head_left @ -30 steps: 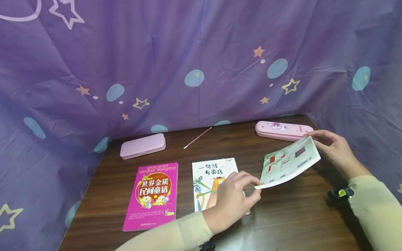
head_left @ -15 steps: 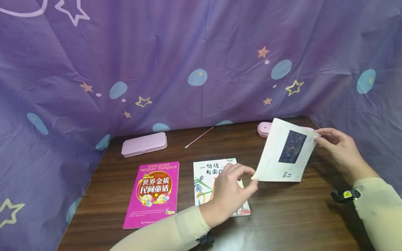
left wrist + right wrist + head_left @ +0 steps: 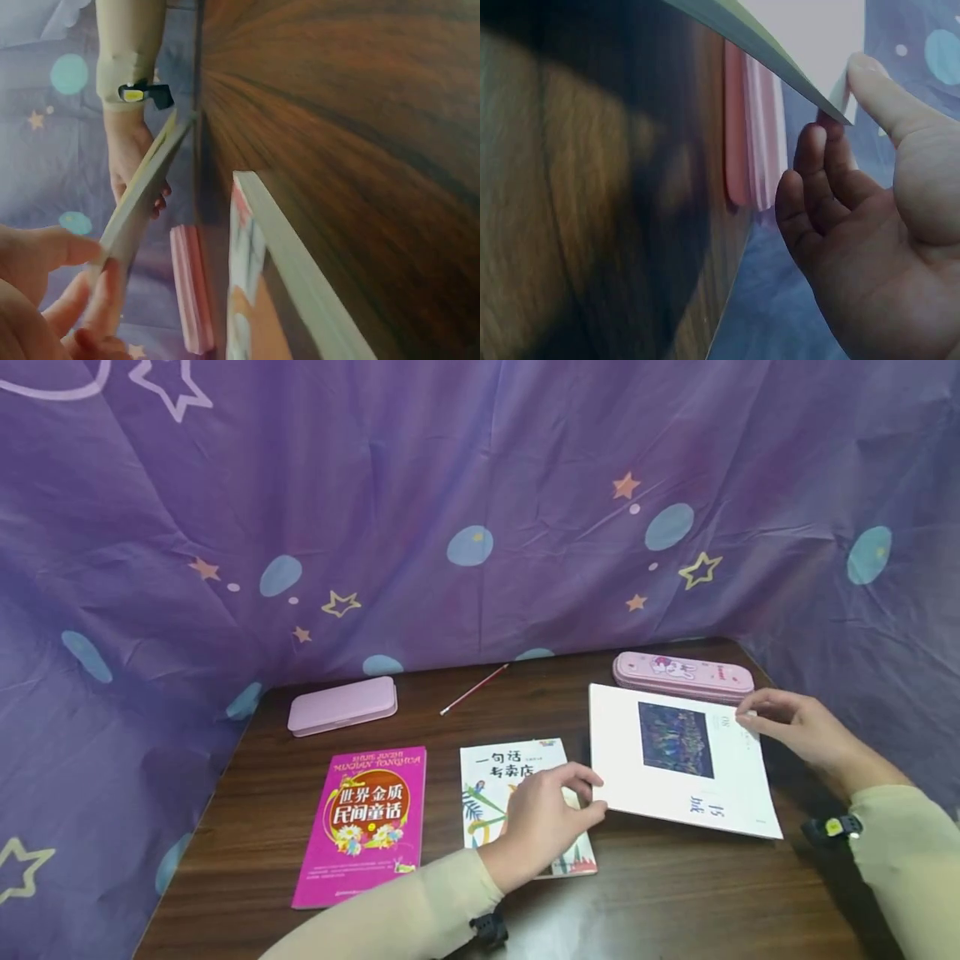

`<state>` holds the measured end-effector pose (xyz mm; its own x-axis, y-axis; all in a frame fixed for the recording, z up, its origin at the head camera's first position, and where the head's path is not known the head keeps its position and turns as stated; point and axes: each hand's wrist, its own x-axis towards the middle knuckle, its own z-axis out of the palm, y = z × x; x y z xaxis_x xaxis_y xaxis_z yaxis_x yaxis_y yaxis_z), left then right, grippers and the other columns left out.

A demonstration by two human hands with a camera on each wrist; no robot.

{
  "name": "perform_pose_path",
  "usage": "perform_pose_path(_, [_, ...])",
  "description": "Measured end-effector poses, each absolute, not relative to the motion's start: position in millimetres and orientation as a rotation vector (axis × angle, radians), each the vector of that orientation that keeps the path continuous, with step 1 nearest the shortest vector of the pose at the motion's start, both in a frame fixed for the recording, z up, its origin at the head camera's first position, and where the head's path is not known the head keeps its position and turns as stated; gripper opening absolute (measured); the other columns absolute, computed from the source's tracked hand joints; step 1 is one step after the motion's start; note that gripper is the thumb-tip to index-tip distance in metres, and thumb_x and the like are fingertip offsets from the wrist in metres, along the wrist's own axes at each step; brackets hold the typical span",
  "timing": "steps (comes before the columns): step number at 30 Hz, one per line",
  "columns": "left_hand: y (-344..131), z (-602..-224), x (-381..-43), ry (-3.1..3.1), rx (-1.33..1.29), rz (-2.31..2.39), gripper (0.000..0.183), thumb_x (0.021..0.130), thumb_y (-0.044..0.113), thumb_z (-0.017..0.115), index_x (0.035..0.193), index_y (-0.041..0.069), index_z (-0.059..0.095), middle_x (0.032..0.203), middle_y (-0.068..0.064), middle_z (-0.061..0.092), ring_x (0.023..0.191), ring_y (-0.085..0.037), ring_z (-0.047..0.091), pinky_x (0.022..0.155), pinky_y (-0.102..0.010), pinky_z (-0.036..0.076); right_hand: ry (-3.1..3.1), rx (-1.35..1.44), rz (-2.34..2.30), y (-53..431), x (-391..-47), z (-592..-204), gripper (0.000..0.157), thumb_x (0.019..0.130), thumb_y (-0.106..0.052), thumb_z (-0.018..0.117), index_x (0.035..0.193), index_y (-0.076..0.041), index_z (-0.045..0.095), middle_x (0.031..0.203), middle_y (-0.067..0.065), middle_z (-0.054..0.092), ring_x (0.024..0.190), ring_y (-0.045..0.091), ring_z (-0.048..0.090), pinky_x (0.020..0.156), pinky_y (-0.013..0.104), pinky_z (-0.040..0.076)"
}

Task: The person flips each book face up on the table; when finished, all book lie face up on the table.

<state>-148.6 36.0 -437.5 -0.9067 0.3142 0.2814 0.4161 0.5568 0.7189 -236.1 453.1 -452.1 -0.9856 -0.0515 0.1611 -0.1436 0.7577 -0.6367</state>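
A thin book [image 3: 615,735] with a white page and dark picture facing up is held over the right part of the table. My left hand [image 3: 543,827] pinches its left edge; thumb and fingertips meet the book [image 3: 135,217] in the left wrist view. My right hand [image 3: 817,739] pinches the far right corner, thumb on top and fingers below, as the right hand [image 3: 877,217] shows in its wrist view. Partly hidden under my left hand lies a white picture book [image 3: 480,777] with an orange animal. Left of it is a magenta book [image 3: 356,868].
A pink bunny pencil case [image 3: 678,675] lies at the back right, just behind the held book. At the back left is a plain pink case [image 3: 342,706]. Between them a pencil [image 3: 474,689] lies slanted on the brown table [image 3: 637,893]. A purple starry cloth [image 3: 420,527] hangs behind.
The held book's visible side went from a printed cover with a barcode to a white page with a dark picture. It tilted up, then came down flatter. Both hands kept their grip.
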Motion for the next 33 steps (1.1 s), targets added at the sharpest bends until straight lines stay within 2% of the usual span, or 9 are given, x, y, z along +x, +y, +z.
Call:
perform_pose_path(3, [39,-445,-152,-2.773,-0.624,-1.260,0.020,0.084,0.030,0.083,0.102,0.030,0.075,0.083,0.021,0.074,0.053,0.006,0.045,0.060,-0.015,0.037,-2.908,0.153,0.976,458,-238,-455,0.032,0.096,-0.037,0.074,0.116,-0.011,0.070,0.105,-0.005,0.069,0.086,-0.001,0.056,0.070,0.018,0.045])
perform_pose_path(8, [48,-455,-153,-2.918,-0.637,-1.152,0.018,0.084,0.032,0.084,0.098,0.030,0.075,0.076,0.024,0.070,0.061,0.011,0.050,0.059,-0.015,0.038,-3.030,0.191,0.920,465,-244,-464,0.033,0.094,-0.039,0.075,0.116,-0.014,0.073,0.109,0.002,0.072,0.087,0.000,0.059,0.072,0.022,0.048])
perform_pose_path(15, [57,-460,-149,-3.036,-0.681,-0.958,0.017,0.082,0.038,0.085,0.094,0.034,0.075,0.073,0.027,0.067,0.062,0.011,0.050,0.055,-0.016,0.037,-3.100,0.321,0.872,464,-248,-472,0.027,0.094,-0.032,0.077,0.114,-0.015,0.074,0.107,0.001,0.075,0.088,0.001,0.062,0.075,0.023,0.049])
perform_pose_path(21, [66,-460,-149,-3.069,-0.750,-0.736,0.017,0.080,0.046,0.085,0.091,0.038,0.076,0.070,0.031,0.067,0.066,0.011,0.053,0.055,-0.016,0.036,-3.122,0.394,0.826,453,-261,-467,0.027,0.093,-0.026,0.078,0.117,-0.014,0.074,0.111,0.004,0.074,0.087,0.004,0.057,0.074,0.024,0.047])
perform_pose_path(26, [69,-462,-147,-3.059,-0.821,-0.602,0.018,0.079,0.049,0.084,0.090,0.038,0.075,0.069,0.030,0.067,0.070,0.008,0.055,0.055,-0.016,0.035,-3.147,0.385,0.822,442,-270,-464,0.026,0.093,-0.022,0.077,0.118,-0.013,0.074,0.107,0.003,0.070,0.085,0.010,0.051,0.072,0.026,0.043])
perform_pose_path(29, [70,-462,-145,-3.042,-0.886,-0.448,0.015,0.080,0.053,0.081,0.089,0.042,0.077,0.072,0.030,0.069,0.073,0.004,0.058,0.057,-0.021,0.038,-3.129,0.399,0.771,435,-269,-465,0.024,0.093,-0.016,0.076,0.117,-0.013,0.074,0.111,0.007,0.072,0.093,0.018,0.057,0.079,0.035,0.047])
perform_pose_path(31, [71,-460,-145,-3.027,-0.938,-0.336,0.014,0.081,0.055,0.079,0.090,0.045,0.078,0.077,0.029,0.070,0.077,0.002,0.059,0.061,-0.025,0.041,-3.111,0.408,0.728,429,-266,-465,0.025,0.092,-0.014,0.076,0.117,-0.013,0.074,0.116,0.012,0.073,0.102,0.029,0.064,0.088,0.046,0.051])
perform_pose_path(33, [72,-457,-145,-3.014,-0.993,-0.251,0.013,0.082,0.056,0.078,0.092,0.046,0.079,0.082,0.027,0.072,0.079,0.000,0.060,0.064,-0.029,0.043,-3.095,0.438,0.664,422,-260,-464,0.028,0.091,-0.015,0.077,0.119,-0.011,0.074,0.125,0.020,0.070,0.115,0.043,0.062,0.096,0.061,0.047])
